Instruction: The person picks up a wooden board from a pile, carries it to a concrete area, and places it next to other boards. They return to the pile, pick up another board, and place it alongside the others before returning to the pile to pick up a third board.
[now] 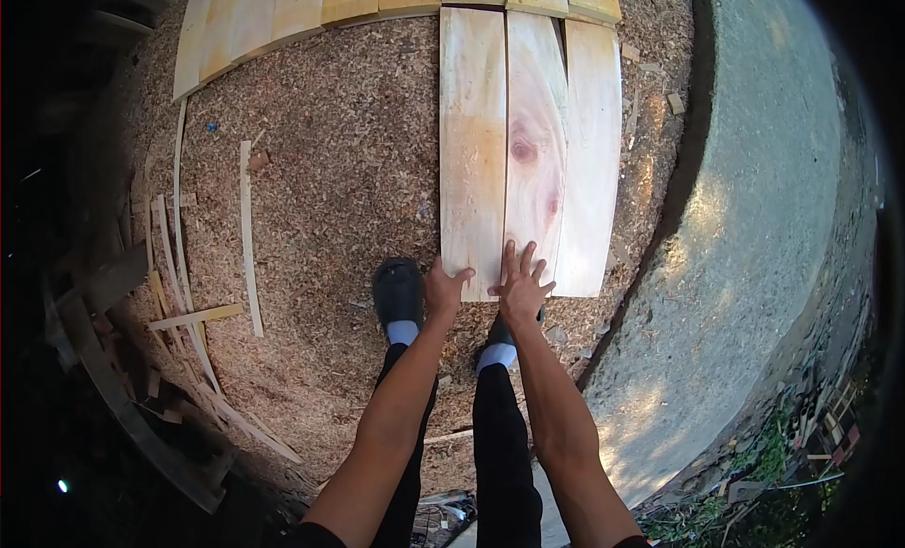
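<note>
Three pale wooden planks lie side by side on the ground in front of me, their long sides running away from me. My left hand (446,286) is at the near left corner of the left plank (473,142), thumb over its top and fingers along its outer edge. Spread fingers of my right hand (521,289) lie flat on the near end of the middle plank (535,199), which has reddish knots. That hand's thumb reaches toward the left plank's end. The right plank (592,161) lies beside them, untouched. A thin dark gap shows beside the middle plank's far end.
A row of more boards (349,1) curves across the far side. Wood shavings (330,152) cover the ground. Thin wooden strips (250,237) lie to the left. A concrete slab (745,227) runs along the right. My shoe (398,289) stands left of the planks.
</note>
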`<act>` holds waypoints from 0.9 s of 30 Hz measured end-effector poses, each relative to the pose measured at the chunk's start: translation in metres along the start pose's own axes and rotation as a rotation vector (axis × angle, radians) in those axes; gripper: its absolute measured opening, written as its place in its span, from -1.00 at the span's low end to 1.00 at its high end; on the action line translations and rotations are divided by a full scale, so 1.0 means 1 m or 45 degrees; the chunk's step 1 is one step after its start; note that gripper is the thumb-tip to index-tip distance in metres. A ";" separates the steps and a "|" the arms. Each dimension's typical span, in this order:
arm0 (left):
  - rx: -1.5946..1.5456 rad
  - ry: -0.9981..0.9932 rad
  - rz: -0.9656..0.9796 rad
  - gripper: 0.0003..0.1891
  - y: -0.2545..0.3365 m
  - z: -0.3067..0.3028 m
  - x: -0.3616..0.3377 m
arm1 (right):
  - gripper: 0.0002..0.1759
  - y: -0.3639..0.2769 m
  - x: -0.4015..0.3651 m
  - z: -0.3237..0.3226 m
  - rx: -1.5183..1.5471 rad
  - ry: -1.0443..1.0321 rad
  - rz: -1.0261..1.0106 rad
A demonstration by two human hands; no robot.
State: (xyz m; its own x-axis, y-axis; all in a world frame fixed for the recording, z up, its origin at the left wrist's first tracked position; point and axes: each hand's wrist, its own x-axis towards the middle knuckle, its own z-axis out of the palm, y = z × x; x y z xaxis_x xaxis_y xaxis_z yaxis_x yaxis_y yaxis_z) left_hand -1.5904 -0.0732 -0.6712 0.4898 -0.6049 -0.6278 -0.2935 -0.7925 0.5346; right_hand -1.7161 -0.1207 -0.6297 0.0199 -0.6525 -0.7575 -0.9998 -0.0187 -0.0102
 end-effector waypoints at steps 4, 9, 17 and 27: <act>-0.092 0.022 0.110 -0.55 -0.004 -0.001 -0.002 | 0.03 0.002 0.001 0.005 -0.057 0.041 -0.028; -0.118 -0.061 0.081 -0.49 0.005 -0.011 -0.011 | 0.05 0.006 -0.003 0.002 -0.014 0.076 -0.100; -0.092 -0.478 0.008 -0.46 0.017 -0.069 -0.053 | -0.41 0.040 -0.054 -0.017 0.525 -0.179 -0.208; -0.390 -0.348 -0.311 -0.66 0.072 -0.312 -0.225 | -0.55 0.115 -0.248 -0.178 0.125 -0.478 -0.277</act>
State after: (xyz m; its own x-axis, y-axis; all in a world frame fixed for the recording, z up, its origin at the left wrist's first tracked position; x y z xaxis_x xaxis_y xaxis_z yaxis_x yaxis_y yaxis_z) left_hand -1.4659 0.0297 -0.3147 0.2685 -0.4343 -0.8598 0.0792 -0.8796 0.4690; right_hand -1.8350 -0.0958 -0.3274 0.2440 -0.3203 -0.9154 -0.9689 -0.0412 -0.2438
